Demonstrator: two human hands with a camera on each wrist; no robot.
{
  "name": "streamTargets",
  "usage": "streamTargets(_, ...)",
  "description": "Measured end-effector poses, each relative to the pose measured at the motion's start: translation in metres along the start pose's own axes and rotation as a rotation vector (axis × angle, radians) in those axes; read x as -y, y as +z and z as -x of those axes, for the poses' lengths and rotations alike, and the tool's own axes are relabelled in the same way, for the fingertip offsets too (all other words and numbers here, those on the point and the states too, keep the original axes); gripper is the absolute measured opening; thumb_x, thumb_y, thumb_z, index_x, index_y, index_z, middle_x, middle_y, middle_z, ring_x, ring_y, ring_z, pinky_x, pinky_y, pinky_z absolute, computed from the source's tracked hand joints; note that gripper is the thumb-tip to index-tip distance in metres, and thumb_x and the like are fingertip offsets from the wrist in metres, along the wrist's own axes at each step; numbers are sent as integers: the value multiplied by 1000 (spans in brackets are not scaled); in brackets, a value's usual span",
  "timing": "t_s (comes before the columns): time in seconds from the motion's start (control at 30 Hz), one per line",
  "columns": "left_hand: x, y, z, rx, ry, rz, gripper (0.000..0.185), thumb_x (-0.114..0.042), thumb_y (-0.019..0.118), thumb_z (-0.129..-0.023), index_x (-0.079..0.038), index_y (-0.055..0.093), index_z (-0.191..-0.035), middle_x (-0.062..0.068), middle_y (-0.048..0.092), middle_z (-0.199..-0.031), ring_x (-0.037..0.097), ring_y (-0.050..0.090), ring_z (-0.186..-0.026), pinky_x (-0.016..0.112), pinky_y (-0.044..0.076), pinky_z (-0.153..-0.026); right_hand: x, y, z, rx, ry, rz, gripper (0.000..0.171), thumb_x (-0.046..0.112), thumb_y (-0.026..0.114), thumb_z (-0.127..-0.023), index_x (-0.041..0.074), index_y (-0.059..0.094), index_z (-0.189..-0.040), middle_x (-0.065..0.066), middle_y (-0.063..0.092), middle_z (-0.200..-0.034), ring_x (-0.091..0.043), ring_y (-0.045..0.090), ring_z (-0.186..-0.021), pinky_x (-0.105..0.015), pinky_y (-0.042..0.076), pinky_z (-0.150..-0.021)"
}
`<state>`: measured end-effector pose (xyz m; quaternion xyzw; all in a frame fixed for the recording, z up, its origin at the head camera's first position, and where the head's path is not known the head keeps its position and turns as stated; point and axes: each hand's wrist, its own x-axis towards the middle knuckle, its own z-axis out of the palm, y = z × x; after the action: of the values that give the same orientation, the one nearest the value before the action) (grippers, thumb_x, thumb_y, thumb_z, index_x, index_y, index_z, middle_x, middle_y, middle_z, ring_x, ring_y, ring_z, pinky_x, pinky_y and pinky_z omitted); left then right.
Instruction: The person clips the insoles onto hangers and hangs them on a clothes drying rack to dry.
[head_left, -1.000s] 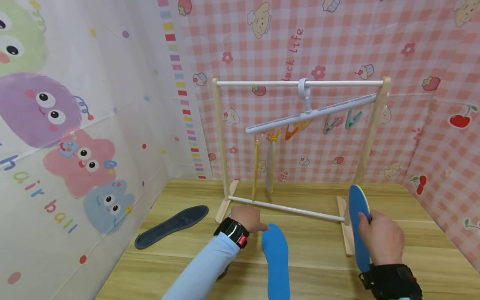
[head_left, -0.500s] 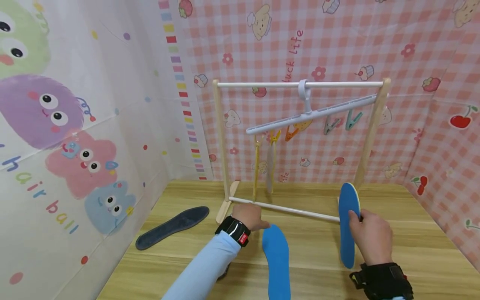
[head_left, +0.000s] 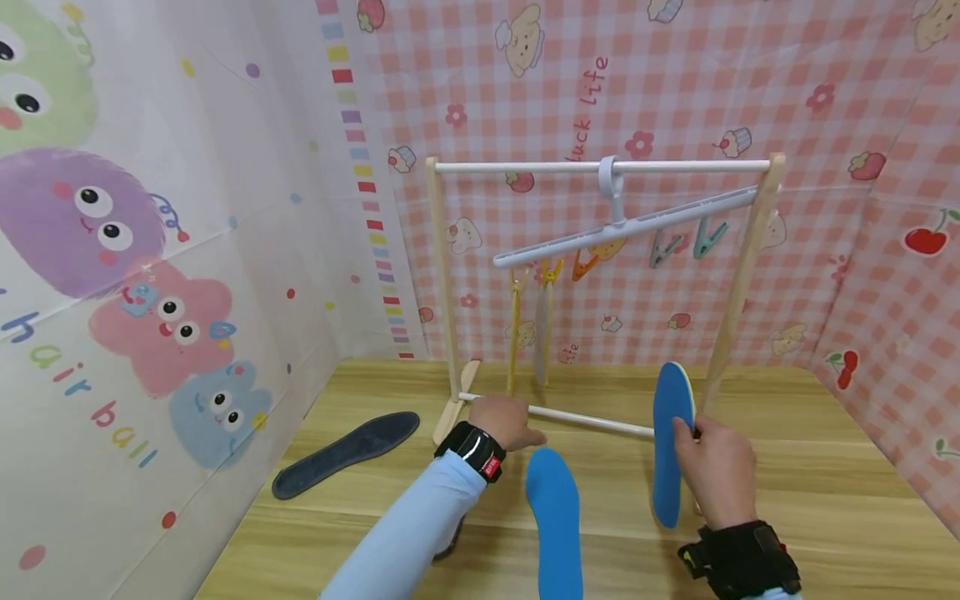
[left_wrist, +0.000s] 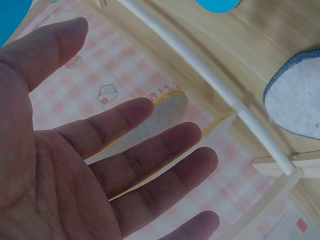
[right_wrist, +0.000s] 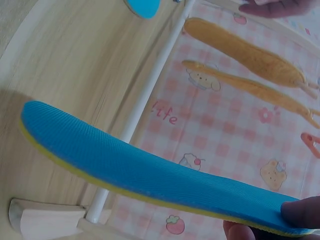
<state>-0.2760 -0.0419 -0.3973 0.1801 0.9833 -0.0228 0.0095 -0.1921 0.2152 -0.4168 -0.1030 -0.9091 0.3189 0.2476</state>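
My right hand (head_left: 716, 471) pinches a blue insole (head_left: 666, 446) with a yellow edge near its upper end, holding it upright in front of the rack's right post. In the right wrist view this insole (right_wrist: 120, 160) stretches across the frame from thumb and fingertips. My left hand (head_left: 504, 423) is over the table by the rack's lower bar, just beyond the tip of a second blue insole (head_left: 553, 521) lying flat. Its fingers are straight and spread in the left wrist view, with nothing held. A dark insole (head_left: 345, 454) lies at the left.
A wooden rack (head_left: 444, 275) carries a tilted white hanger (head_left: 570, 242). Two yellow-edged insoles (head_left: 542, 333) hang from its left half; an orange clip (head_left: 583, 265) and greenish clips (head_left: 708, 239) dangle farther right. Another dark insole (head_left: 450, 542) is mostly hidden under my left sleeve.
My right hand has carried the upright blue insole leftward, toward the middle. The left hand has shifted slightly right and up, its thumb now apart from the flat blue insole's tip.
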Motion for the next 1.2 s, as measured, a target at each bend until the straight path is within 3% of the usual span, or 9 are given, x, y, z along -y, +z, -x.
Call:
streamTargets(0.1,-1,-4,-2,-15,7,8,45,-59,68,-85,-15,70,-80,-2,57,-63,12,52,-56,32,46,-53,3,2,1,5,-3,-15,30,18,60,-98,-2,65,-76,-8,57,-60,-24,51,-55,-33,37,-50)
streamTargets(0.37,-4,-14,-9,-84,25,-8,45,-60,67,-85,-16,70,-79,-4,53,-56,10,48,-49,28,39,-44,8,9,2,7,-2,-37,30,19,59,-99,-4,67,-81,-11,62,-65,-25,56,-57,-33,40,-50)
streamTargets(0.53,-4,-19,-15,-128,31,29,42,-58,68,-86,-16,67,-82,-5,48,-56,9,45,-49,27,36,-44,10,11,2,32,37,-52,30,20,59,-100,-6,68,-89,-13,63,-67,-26,56,-58,-33,42,-50)
streamTargets(0.7,-3,-25,-21,-194,64,15,48,-56,69,-86,-18,51,-61,-6,41,-52,9,43,-47,27,33,-43,13,14,1,43,51,-70,30,21,59,-101,-5,68,-88,-12,63,-67,-25,56,-58,-32,44,-51)
streamTargets(0.8,-3,-31,-24,-260,79,-34,51,-57,70,-85,-18,48,-59,-7,40,-50,9,44,-45,27,33,-42,15,17,0,37,42,-78,30,21,58,-101,-4,68,-88,-11,63,-67,-24,56,-58,-32,43,-51)
streamTargets(0.97,-5,-42,-30,-292,58,-71,47,-60,68,-86,-17,57,-68,-6,47,-53,9,48,-47,27,37,-41,18,21,-2,27,40,-82,30,21,58,-101,-3,67,-87,-11,61,-66,-24,54,-57,-32,41,-50)
streamTargets(1.13,-8,-52,-35,-274,30,4,42,-57,68,-88,-15,65,-83,-4,54,-58,11,52,-50,29,40,-42,20,25,-4,6,38,-89,30,21,58,-101,-4,68,-87,-13,65,-70,-25,58,-59,-32,43,-51)
streamTargets(1.2,-9,-56,-38,-298,27,17,41,-56,67,-88,-15,66,-87,-3,57,-62,12,53,-52,30,41,-43,20,26,-4,4,37,-88,30,21,58,-101,-3,68,-87,-14,66,-70,-25,58,-59,-32,43,-51)
